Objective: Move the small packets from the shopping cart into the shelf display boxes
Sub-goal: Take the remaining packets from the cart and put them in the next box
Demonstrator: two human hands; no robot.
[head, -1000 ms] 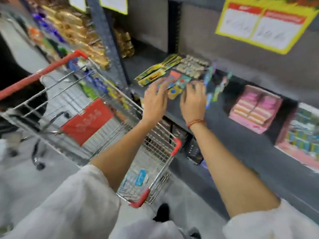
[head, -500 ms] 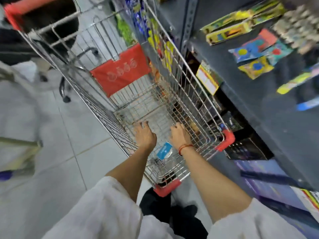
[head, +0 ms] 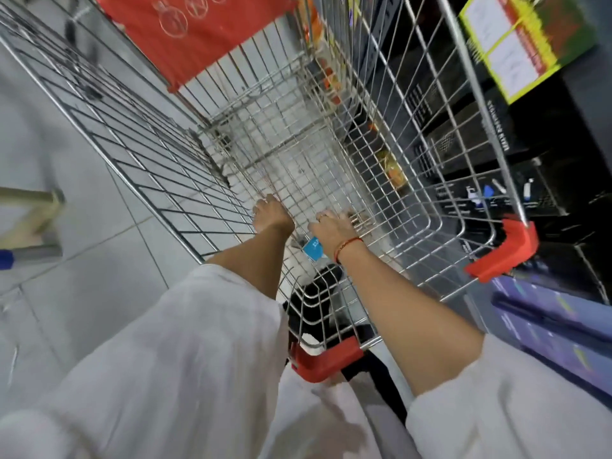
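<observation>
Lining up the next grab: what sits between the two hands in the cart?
Head view: between the left hand and right hand shows only bare cart mesh; a blue packet lies just below, by the right wrist.

Both hands drop from the shelf into the cart

A second ago the left hand (head: pixel 272 213) and right hand (head: pixel 332 228) were up at the shelf among the coloured packets; now both are reaching low inside the shopping cart (head: pixel 427 180), palms down near its wire floor. Over the last half second they have spread slightly and pushed a little further in, and the blue packet (head: pixel 313 248) now sits right beside the right wrist.
</observation>
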